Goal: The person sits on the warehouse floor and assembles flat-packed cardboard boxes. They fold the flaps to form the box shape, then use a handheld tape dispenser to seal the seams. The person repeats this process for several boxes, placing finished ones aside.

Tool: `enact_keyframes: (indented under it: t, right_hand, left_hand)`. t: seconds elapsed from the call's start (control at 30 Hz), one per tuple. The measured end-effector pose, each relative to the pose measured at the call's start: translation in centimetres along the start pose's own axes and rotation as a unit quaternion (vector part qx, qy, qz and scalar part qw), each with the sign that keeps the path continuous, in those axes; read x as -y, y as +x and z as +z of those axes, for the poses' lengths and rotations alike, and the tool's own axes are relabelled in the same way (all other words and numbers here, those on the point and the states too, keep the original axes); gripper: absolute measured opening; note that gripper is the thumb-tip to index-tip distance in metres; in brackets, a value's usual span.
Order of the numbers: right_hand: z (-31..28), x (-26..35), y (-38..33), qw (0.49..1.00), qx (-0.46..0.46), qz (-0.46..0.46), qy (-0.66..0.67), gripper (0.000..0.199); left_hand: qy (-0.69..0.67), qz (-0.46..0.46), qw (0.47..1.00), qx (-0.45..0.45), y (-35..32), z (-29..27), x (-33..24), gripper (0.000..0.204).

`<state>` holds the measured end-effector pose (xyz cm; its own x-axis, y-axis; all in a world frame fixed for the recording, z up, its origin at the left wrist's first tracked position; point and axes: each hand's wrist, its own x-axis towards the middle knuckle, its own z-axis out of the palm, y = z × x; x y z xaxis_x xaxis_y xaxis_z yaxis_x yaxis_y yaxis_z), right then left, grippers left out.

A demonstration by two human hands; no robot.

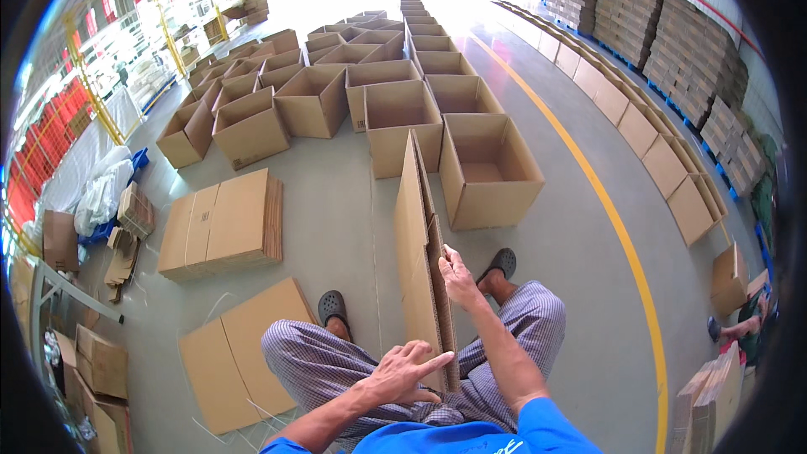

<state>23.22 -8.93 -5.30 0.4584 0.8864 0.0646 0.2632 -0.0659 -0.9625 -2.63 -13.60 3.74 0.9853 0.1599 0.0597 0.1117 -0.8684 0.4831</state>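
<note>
A folded-flat cardboard box [414, 261] stands on edge between my knees, its long side running away from me. My right hand [458, 277] is closed on the upper part of its right-hand edge, with the fingers curled at a slightly parted flap. Against the near end of the same cardboard lies my left hand [405, 372], its fingers stretched out and the thumb apart. Just beyond the cardboard, an open-topped box [492, 172] sits on the floor at the right, with another open box [403, 122] behind it to the left.
Several opened boxes [313, 101] fill the floor ahead and to the left. A stack of flat boxes [223, 223] and more flat cardboard [244, 353] lie left of me. A yellow line [588, 172] runs along the right, past another box row [618, 105]. Stacked cardboard [656, 34] lines the wall.
</note>
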Motion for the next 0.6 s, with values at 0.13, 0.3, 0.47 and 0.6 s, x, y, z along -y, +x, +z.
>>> enact_keyframes:
  t: [0.13,0.3,0.47,0.6]
  right_hand:
    - [0.1,1.4,-0.3,0.987,-0.039,-0.053,-0.145,0.062]
    - [-2.2,2.2,-0.1,0.941,-0.094,-0.098,-0.311,0.082]
    - [-6.1,1.8,-0.1,0.921,-0.068,-0.014,-0.384,0.089]
    - [-6.9,3.4,0.8,0.884,-0.040,-0.020,-0.466,0.086]
  left_hand:
    - [0.104,0.107,0.983,-0.106,0.0,-1.8,1.1,0.055]
    - [0.102,0.181,0.975,-0.080,1.5,-0.2,2.5,0.046]
    - [0.128,0.118,0.981,-0.087,-1.4,1.2,0.4,0.040]
    - [0.111,0.092,0.983,-0.112,-3.7,0.3,0.4,0.040]
